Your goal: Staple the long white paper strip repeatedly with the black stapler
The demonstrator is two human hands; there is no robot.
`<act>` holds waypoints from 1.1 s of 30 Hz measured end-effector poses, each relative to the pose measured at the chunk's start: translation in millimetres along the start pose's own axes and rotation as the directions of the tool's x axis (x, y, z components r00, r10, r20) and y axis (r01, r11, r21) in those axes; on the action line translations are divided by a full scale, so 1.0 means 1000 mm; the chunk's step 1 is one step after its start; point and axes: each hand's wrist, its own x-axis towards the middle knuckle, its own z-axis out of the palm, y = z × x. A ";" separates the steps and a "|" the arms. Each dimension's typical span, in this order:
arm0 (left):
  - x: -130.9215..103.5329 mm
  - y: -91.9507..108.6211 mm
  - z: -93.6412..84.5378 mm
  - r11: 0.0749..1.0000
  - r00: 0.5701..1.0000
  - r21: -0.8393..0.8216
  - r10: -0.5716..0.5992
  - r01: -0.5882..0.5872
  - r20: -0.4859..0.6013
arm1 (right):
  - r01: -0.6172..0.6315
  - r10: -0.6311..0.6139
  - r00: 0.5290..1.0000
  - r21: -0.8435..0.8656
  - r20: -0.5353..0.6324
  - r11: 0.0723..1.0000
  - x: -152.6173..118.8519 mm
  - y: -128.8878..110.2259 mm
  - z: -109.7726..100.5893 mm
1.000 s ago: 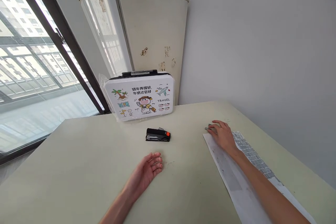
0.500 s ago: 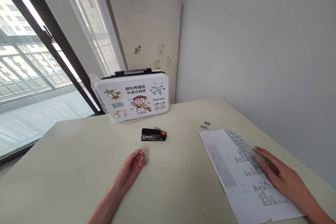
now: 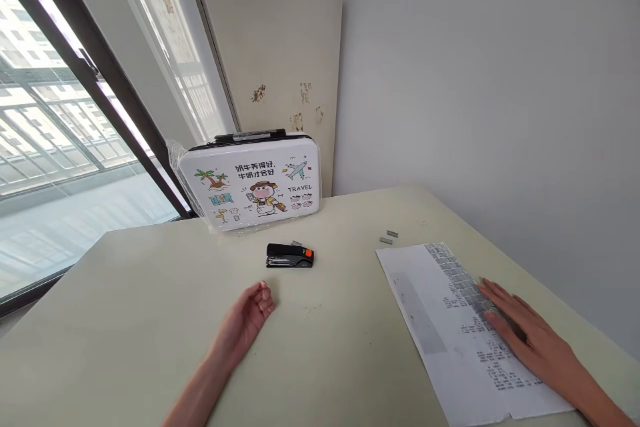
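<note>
My left hand (image 3: 249, 322) rests on the table, its fingers curled in and nothing visible in them. Just beyond it lies a black stapler (image 3: 289, 256) with an orange patch at its right end. On the right, a printed sheet of paper (image 3: 435, 320) lies at a slant, with a grid of dark text along its far right side. My right hand (image 3: 535, 343) lies on that right edge, fingers stretched out and thumb apart, holding nothing. Part of the printing is hidden under it.
A white cartoon-printed case (image 3: 253, 183) in clear plastic stands at the table's back. Staple strips (image 3: 389, 237) lie past the paper, and another (image 3: 297, 243) behind the stapler. Small loose bits (image 3: 313, 309) lie mid-table (image 3: 340, 367). A wall borders the right, a window (image 3: 65, 127) the left.
My right hand has settled from a blurred motion and lies flatter on the paper's edge. The whole view has shifted slightly. My left hand stays curled in place.
</note>
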 end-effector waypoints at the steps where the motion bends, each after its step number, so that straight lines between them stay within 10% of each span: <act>1: 0.000 0.000 0.000 1.000 1.000 0.003 0.002 -0.002 0.002 | 0.021 -0.020 1.000 -0.032 0.018 0.999 0.000 0.000 0.001; 13: 0.003 -0.005 -0.009 0.997 0.998 0.069 0.043 -0.047 0.050 | 0.130 -0.097 0.987 -0.279 0.128 0.951 -0.008 -0.016 0.007; 20: -0.004 -0.014 -0.010 0.949 0.985 0.276 0.118 -0.150 0.129 | 0.216 -0.188 0.974 -0.283 0.123 0.934 -0.034 -0.084 0.027; 23: -0.009 -0.020 -0.007 0.748 0.946 0.580 0.241 -0.323 0.217 | 0.254 -0.241 0.967 -0.246 0.084 0.935 -0.043 -0.126 0.045; 27: -0.016 -0.027 -0.002 0.241 0.805 0.792 0.379 -0.561 0.456 | 0.294 -0.291 0.956 -0.166 0.044 0.941 -0.049 -0.185 0.081; 33: -0.027 -0.034 -0.003 -0.309 0.687 0.703 0.178 -0.641 0.705 | 0.323 -0.324 0.946 0.077 0.003 0.943 -0.059 -0.273 0.127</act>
